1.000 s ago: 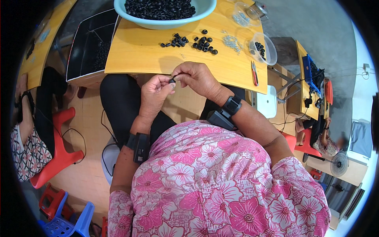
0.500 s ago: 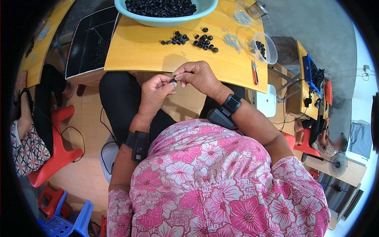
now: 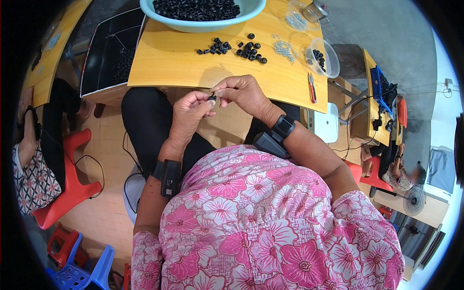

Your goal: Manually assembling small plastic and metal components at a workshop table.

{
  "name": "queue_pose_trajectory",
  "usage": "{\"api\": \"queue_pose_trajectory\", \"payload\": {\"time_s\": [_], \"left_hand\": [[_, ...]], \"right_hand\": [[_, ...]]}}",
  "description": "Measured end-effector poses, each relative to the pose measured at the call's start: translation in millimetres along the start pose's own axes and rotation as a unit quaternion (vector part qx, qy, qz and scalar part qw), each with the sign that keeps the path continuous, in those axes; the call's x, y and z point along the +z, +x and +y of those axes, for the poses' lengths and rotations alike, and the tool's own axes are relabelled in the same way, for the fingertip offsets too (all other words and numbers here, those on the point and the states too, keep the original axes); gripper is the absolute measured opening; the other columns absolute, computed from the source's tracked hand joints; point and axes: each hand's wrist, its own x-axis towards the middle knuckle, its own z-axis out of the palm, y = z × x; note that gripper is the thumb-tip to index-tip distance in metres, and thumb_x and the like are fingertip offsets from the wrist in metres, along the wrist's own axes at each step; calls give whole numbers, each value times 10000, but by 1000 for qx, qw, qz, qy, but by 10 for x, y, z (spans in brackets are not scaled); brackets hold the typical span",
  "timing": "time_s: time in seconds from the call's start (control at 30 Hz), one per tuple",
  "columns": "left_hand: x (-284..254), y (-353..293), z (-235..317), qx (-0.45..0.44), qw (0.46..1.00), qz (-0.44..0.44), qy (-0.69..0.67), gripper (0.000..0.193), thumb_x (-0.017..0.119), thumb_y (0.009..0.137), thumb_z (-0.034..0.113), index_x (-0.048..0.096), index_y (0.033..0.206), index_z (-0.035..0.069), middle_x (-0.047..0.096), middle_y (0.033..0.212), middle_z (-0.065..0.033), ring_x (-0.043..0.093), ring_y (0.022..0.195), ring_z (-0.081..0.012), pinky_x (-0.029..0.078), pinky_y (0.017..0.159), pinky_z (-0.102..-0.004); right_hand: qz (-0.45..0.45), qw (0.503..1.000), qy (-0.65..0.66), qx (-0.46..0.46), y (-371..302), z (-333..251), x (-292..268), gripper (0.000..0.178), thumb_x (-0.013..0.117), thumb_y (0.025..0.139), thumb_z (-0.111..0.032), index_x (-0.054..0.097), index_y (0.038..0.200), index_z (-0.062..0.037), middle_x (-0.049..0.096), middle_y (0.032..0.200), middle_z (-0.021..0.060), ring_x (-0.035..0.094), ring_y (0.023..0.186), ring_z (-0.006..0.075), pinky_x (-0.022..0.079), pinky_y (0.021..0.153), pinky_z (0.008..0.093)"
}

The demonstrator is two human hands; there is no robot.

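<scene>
Just in front of the table's near edge, my two hands meet. My left hand pinches a small black ring-like part between thumb and fingers. Right above it, my right hand has thumb and forefinger pressed together at the top of the part. What the right fingertips grip, if anything, is too small to make out. On the yellow table lie a pile of small black cylinders, a pile of rounder black pieces and a scatter of small clear or metallic bits.
A light blue basin of black parts stands at the far edge. Clear plastic tubs and red-handled snips lie at the right. A black-lined box adjoins the table's left. A person on a red chair sits at left.
Both hands stay in nearly the same place, with only slight finger movement around the black part. The person at left has shifted an arm a little.
</scene>
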Motion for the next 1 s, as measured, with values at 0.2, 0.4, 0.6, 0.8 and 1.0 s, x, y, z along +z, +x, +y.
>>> {"api": "queue_pose_trajectory", "payload": {"time_s": [0.2, 0.4, 0.6, 0.8, 1.0], "left_hand": [[-12, 19, 12, -7, 1000, -6, 2, 124, 627, 852, 108, 618, 948, 30, 626, 748, 0, 607, 656, -63, 402, 558, -161], [-17, 32, 19, -22, 1000, -9, -14, 127, 631, 852, 113, 619, 949, 31, 625, 736, -2, 603, 650, -63, 399, 552, -161], [-21, 43, 11, -23, 1000, -1, -9, 127, 631, 853, 112, 618, 952, 34, 624, 738, -3, 603, 647, -64, 394, 545, -161], [-42, 50, -2, -23, 1000, -9, 1, 108, 624, 850, 105, 616, 935, 39, 625, 762, -1, 606, 660, -68, 390, 544, -159], [-36, 51, 18, -13, 999, 17, -37, 119, 618, 845, 60, 608, 940, -11, 602, 768, -18, 573, 649, -70, 536, 680, -255]], "right_hand": [[-1, 1000, -16, -15, 22, 2, -1, 124, 603, 853, -25, 687, 934, 17, 659, 760, 53, 585, 610, 79, 492, 595, 211], [-6, 993, -86, -82, 33, 6, 20, 107, 599, 871, -29, 656, 934, 36, 625, 802, 61, 592, 635, 87, 497, 610, 217], [-5, 990, -109, -84, 48, -11, 13, 108, 597, 872, -31, 650, 939, 35, 622, 798, 56, 591, 639, 86, 494, 609, 214], [-12, 996, -72, -50, 83, 3, 1, 129, 570, 852, 8, 672, 930, 11, 649, 769, 61, 585, 605, 88, 495, 597, 220], [-32, 995, -69, -62, 144, -32, 34, 183, 559, 830, 64, 680, 951, 0, 632, 832, 51, 582, 650, 82, 488, 620, 203]]}}
